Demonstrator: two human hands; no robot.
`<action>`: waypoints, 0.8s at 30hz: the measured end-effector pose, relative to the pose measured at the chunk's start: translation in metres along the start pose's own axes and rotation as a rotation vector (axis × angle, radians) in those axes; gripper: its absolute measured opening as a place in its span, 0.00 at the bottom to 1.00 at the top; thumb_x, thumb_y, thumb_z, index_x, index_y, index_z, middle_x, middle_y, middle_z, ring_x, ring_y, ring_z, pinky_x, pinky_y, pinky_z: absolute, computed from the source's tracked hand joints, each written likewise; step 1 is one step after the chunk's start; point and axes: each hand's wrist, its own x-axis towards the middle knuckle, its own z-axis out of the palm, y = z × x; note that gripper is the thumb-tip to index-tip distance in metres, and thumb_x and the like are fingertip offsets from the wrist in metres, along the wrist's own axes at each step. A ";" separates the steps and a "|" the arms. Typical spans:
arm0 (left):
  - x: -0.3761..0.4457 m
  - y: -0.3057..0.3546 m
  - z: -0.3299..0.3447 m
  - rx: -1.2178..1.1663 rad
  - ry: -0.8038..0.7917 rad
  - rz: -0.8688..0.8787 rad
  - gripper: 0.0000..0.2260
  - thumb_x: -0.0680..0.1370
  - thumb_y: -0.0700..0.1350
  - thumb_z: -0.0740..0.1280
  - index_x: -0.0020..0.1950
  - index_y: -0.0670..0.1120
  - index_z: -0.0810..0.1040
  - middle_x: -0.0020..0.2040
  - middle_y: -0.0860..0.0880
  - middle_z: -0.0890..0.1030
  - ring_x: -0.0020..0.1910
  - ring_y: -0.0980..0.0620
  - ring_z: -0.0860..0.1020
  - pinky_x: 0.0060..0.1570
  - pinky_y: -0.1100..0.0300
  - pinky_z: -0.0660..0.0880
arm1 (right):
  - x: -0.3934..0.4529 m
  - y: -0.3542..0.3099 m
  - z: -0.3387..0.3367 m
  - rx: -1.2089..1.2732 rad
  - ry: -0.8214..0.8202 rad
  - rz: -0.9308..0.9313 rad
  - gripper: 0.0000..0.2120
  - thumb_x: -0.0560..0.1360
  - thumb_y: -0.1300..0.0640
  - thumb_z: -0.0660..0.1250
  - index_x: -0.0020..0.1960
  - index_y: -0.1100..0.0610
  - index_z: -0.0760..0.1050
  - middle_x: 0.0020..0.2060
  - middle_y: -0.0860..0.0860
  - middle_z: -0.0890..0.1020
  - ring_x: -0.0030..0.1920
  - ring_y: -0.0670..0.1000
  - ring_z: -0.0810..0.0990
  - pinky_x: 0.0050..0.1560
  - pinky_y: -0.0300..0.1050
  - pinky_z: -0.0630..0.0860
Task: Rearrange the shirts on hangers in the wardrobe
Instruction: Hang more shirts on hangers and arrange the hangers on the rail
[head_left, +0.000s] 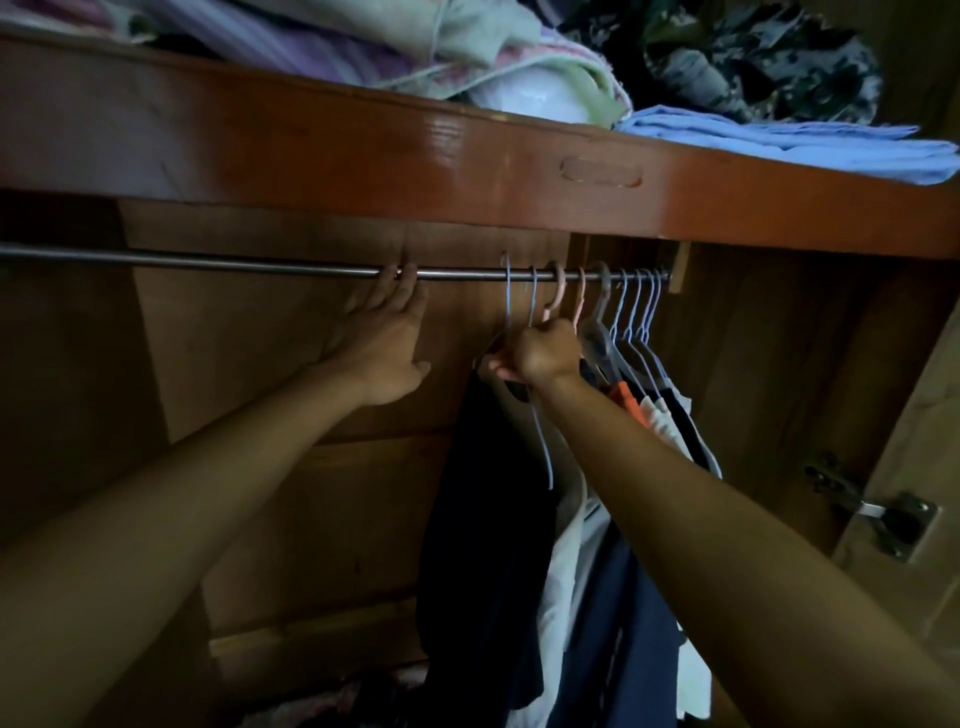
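Right hand (540, 353) grips hangers (524, 306); left hand (384, 343), grip released, fingertips on rail (208, 262).

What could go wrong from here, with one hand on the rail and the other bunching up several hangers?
1. The right hand grips several thin hanger necks at once; sliding them along the metal rail could tangle or unhook the pale blue wire hanger.
2. The black hanging shirt may slip off its hanger.
3. The left hand has fingers on the rail, in the hangers' path, and could get pinched.
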 end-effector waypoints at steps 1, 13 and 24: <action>0.000 0.000 -0.001 0.000 -0.006 -0.001 0.42 0.76 0.57 0.68 0.81 0.45 0.47 0.81 0.49 0.40 0.79 0.50 0.39 0.75 0.47 0.47 | 0.001 0.003 0.002 0.000 -0.014 0.016 0.13 0.81 0.67 0.56 0.58 0.72 0.76 0.43 0.67 0.83 0.25 0.51 0.82 0.23 0.38 0.75; -0.009 0.025 -0.023 -0.272 -0.078 -0.026 0.38 0.78 0.55 0.68 0.81 0.45 0.51 0.81 0.46 0.49 0.80 0.48 0.46 0.77 0.49 0.52 | -0.010 0.005 -0.018 -0.379 -0.114 -0.066 0.10 0.76 0.60 0.66 0.40 0.63 0.81 0.34 0.60 0.84 0.35 0.58 0.86 0.38 0.51 0.84; -0.032 0.083 -0.043 -0.609 -0.146 0.091 0.12 0.75 0.53 0.72 0.56 0.50 0.81 0.40 0.56 0.79 0.40 0.57 0.79 0.41 0.60 0.74 | -0.051 -0.014 -0.103 -0.872 -0.238 -0.247 0.05 0.71 0.58 0.73 0.45 0.55 0.86 0.44 0.52 0.87 0.48 0.51 0.83 0.52 0.46 0.80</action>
